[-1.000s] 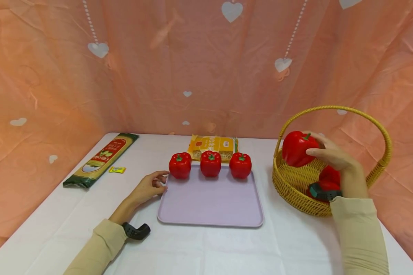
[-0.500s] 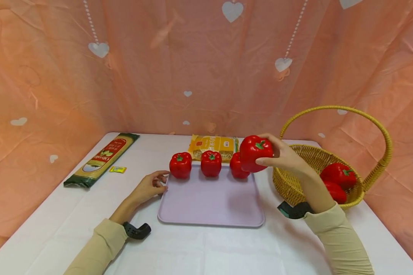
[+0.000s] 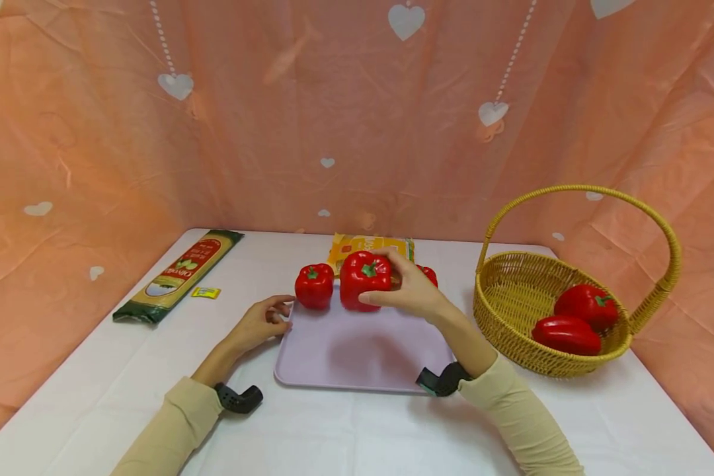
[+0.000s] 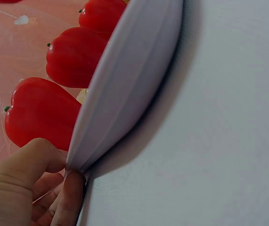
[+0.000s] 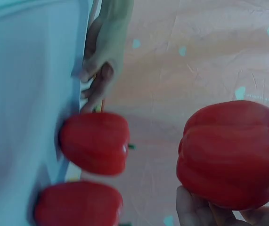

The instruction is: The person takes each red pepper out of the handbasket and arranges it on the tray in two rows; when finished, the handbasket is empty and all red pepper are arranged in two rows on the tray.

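Observation:
My right hand grips a red bell pepper above the lilac tray, with fingers and thumb around its sides. In the right wrist view this bell pepper is apart from the tray. Along the tray's far side stand more red bell peppers: the left one shows whole, and the right one is partly behind my hand. The middle one is hidden in the head view, but its side shows in the left wrist view. My left hand pinches the tray's left rim.
A wicker basket with a tall handle stands at the right, holding two red peppers. Behind the tray lies a yellow food packet. A long green-and-gold packet and a small yellow sachet lie at the left.
My right hand has carried the bell pepper leftward from over the basket to above the tray, in front of the middle pepper. The left hand has stayed at the tray's rim.

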Demonstrator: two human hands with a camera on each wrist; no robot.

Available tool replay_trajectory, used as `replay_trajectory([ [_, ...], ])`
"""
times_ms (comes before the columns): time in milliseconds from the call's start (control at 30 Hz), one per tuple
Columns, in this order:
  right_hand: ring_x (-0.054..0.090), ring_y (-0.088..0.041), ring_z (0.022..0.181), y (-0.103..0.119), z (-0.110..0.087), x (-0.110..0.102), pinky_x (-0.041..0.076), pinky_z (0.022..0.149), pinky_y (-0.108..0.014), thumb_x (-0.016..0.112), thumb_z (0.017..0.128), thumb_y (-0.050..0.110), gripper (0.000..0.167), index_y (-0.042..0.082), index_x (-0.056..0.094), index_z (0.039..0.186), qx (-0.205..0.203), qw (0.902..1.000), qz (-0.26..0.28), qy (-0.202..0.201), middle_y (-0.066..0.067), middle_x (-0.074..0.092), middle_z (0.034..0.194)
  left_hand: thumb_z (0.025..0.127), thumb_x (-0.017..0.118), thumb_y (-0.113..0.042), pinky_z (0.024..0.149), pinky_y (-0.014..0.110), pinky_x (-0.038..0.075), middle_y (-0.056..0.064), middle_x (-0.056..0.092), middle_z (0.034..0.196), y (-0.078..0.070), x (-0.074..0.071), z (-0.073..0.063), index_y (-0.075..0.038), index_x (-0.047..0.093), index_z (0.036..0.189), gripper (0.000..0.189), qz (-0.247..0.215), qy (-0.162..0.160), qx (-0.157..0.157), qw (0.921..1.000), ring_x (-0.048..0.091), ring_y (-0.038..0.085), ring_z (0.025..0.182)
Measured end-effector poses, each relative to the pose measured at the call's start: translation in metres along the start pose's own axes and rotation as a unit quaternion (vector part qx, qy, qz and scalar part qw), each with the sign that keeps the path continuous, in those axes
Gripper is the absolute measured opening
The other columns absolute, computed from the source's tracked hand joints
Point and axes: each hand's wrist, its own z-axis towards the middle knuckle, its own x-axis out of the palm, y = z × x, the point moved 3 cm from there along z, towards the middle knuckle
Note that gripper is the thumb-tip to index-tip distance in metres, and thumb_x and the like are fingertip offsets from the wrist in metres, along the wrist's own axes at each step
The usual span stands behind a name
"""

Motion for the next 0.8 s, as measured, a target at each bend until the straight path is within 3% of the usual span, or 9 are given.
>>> replay_trajectory([
  [333,0.039,-0.028,0.126,-0.004,0.02,0.037,0.05,0.085,-0.044,0.077,0.073,0.03,0.075,0.022,0.039,0.136,0.034,0.9989,-0.026,-0.018,-0.005,0.044,0.135,0.081,0.063,-0.001,0.063,0.022,0.047,0.016,0.052,0.104,0.002,0.0,0.001,0.0,0.044,0.133,0.055,0.002,-0.004,-0.018,0.9998,0.053,0.02,0.077],
  [800,0.042,-0.027,0.124,-0.015,0.041,0.063,0.046,0.09,-0.046,0.078,0.072,0.032,0.074,0.02,0.04,0.135,0.057,0.998,-0.024,-0.009,-0.005,0.046,0.133,0.082,0.063,-0.001,0.065,0.023,0.049,0.017,0.052,0.105,0.004,0.001,0.002,-0.001,0.044,0.134,0.055,-0.008,0.004,-0.016,0.9998,0.054,0.021,0.078],
])
